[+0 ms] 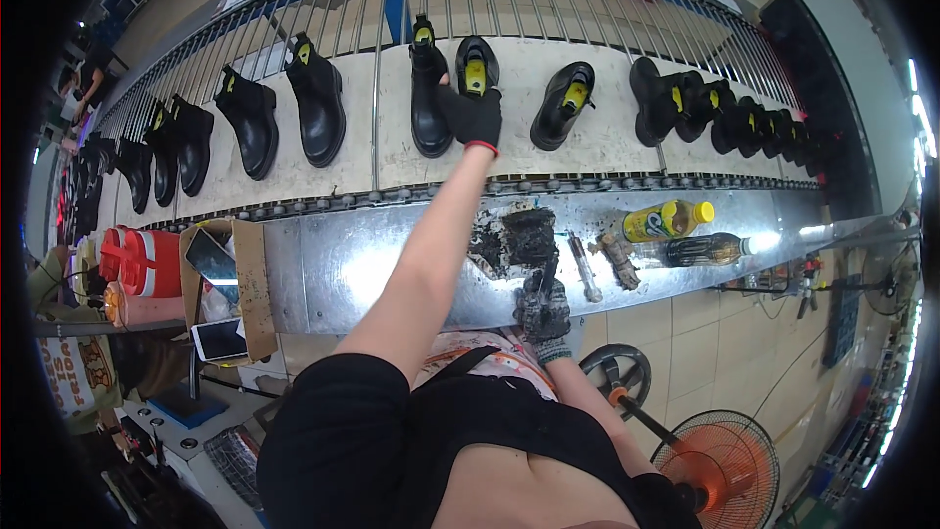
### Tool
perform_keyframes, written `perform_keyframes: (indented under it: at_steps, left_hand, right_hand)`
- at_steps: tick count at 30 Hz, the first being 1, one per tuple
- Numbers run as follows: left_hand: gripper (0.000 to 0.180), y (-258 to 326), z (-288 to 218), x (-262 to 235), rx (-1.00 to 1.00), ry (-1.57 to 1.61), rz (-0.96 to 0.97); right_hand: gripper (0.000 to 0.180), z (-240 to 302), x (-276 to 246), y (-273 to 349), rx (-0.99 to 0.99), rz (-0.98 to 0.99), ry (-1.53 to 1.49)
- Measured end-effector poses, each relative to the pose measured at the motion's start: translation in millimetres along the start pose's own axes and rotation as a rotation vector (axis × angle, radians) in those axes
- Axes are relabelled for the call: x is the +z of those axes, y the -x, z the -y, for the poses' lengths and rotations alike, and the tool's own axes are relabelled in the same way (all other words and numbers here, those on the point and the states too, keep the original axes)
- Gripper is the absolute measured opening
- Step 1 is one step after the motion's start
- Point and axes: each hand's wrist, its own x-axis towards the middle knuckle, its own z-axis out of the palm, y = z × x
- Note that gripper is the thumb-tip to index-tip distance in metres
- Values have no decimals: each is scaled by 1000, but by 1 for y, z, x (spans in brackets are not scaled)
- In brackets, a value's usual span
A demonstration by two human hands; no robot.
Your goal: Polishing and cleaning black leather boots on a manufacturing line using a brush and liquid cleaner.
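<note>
My left hand (472,120), in a black glove with a red cuff, reaches out to the conveyor and closes over the toe of a black boot (477,55) with a yellow label inside. A bare fingertip shows at the glove's edge. Close on its left stands another black ankle boot (428,103); to its right is a black boot (563,106) with its opening turned up. My right hand (543,310), in a grey glove stained black, is curled at the bench's near edge. What it holds, if anything, cannot be made out. Just beyond it lies a black-smeared pad (529,235).
More black boots (246,122) line the slatted conveyor (362,127) both ways. On the metal bench (343,274) lie a brush-like stick (586,269), a crumpled brown rag (619,261), a yellow bottle (656,222) and a dark bottle (703,250). A cardboard box (257,289), red jug (147,263) and orange fan (720,470) stand nearby.
</note>
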Motion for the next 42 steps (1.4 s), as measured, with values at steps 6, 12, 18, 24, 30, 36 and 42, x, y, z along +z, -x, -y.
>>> perform_keyframes:
  at_steps: [6,12,18,24,30,36,42]
  left_hand:
    - [57,-25,-4,-21,-142,-182,292]
    - [46,-49,-14,-116,-87,-165,393]
    - [30,-60,-8,-279,-161,165,580]
    - [40,-63,34,-385,-11,-7,565]
    - [57,-35,97,-386,-453,449,234]
    - [48,-30,108,-351,-423,732,-183]
    - [66,-34,84,-362,-367,858,102]
  right_hand:
    - [33,-2,-1,-1,-103,-2,398]
    - [27,-17,-4,-10,-451,-96,948]
    - [22,-30,-14,-15,-166,34,425]
    - [21,-20,-6,-16,-554,-70,804]
    - [23,-2,9,11,-414,9,639]
    - [44,8,10,45,-658,-29,1157]
    - [53,37,10,48,-97,15,301]
